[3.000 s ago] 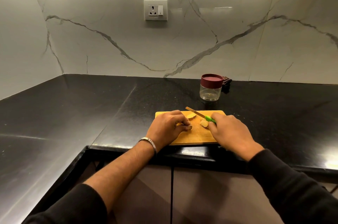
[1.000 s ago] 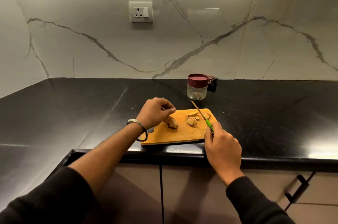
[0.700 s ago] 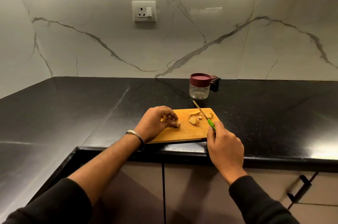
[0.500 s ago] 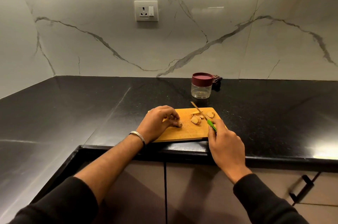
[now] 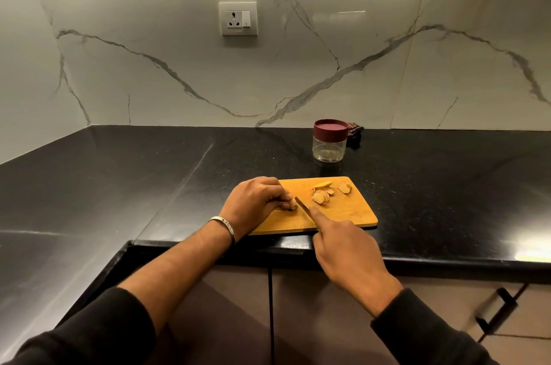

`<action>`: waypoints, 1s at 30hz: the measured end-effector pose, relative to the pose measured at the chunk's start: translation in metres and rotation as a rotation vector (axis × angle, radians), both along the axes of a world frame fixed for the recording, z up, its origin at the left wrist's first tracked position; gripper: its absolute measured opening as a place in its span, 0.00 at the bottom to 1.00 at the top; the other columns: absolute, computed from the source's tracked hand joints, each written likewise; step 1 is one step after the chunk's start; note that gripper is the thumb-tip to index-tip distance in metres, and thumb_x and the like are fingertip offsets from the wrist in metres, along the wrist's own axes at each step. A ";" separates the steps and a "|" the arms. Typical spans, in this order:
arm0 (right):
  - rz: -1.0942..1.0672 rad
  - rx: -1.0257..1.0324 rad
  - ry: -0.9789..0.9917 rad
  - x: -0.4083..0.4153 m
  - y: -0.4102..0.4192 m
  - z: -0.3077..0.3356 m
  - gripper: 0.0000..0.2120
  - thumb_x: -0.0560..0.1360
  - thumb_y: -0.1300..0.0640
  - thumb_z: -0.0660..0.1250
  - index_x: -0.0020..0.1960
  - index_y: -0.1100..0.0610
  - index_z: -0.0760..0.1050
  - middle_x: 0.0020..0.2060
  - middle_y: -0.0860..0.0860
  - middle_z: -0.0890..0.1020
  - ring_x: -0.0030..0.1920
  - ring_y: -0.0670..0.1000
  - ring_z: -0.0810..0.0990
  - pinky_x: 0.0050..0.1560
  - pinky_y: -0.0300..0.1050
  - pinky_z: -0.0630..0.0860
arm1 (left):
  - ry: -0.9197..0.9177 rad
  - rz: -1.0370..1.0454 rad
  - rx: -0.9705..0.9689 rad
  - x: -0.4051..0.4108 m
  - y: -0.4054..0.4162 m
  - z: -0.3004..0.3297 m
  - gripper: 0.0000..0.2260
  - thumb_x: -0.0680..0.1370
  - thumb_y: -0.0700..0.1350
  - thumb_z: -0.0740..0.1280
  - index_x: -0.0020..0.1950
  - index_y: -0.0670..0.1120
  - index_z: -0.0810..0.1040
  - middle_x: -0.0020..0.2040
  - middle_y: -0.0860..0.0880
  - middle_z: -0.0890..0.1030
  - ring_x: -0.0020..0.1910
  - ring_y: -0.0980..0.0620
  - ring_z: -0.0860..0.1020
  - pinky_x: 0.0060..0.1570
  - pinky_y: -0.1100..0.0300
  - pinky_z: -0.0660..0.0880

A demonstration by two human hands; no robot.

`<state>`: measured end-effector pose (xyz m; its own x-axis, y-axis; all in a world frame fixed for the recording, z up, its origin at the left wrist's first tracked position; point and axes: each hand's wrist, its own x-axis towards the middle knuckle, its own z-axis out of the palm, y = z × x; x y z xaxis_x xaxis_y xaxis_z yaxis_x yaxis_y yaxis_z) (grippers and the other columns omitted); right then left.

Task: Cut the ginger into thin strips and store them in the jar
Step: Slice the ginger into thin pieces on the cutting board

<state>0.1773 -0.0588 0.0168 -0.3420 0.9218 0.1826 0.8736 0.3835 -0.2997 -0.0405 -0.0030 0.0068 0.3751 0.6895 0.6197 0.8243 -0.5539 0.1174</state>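
A wooden cutting board lies at the counter's front edge. My left hand holds a ginger piece down on the board's left part, fingers curled over it. My right hand grips a small green-handled knife, index finger stretched along it, the blade right beside the ginger. Several cut ginger slices lie on the far right part of the board. A clear jar with a maroon lid on stands behind the board.
The black counter runs left into a corner. A dark small object sits behind the jar by the marble wall. A wall socket is above. Cabinet doors with a black handle are below the counter edge.
My left hand came back down onto the ginger piece after lifting off. My right hand swung the knife left, from over the slices to beside the held ginger.
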 end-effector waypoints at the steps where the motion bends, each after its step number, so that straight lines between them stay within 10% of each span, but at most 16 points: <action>1: 0.001 -0.011 -0.006 0.000 0.000 0.001 0.26 0.85 0.49 0.52 0.81 0.43 0.51 0.44 0.49 0.76 0.41 0.49 0.74 0.40 0.45 0.69 | 0.003 -0.001 0.004 0.000 0.000 0.000 0.04 0.75 0.47 0.74 0.48 0.50 0.85 0.47 0.53 0.84 0.45 0.56 0.82 0.44 0.60 0.80; 30: 0.028 -0.009 0.112 -0.015 -0.006 0.004 0.27 0.85 0.51 0.52 0.82 0.44 0.49 0.35 0.47 0.72 0.35 0.45 0.71 0.32 0.41 0.64 | 0.010 -0.002 0.032 0.000 0.001 -0.004 0.04 0.75 0.44 0.74 0.48 0.49 0.86 0.49 0.53 0.84 0.44 0.55 0.83 0.43 0.62 0.81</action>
<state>0.1621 -0.0648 0.0207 -0.3455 0.9140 0.2127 0.8233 0.4040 -0.3987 -0.0409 -0.0016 0.0032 0.3831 0.6682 0.6378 0.8240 -0.5592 0.0909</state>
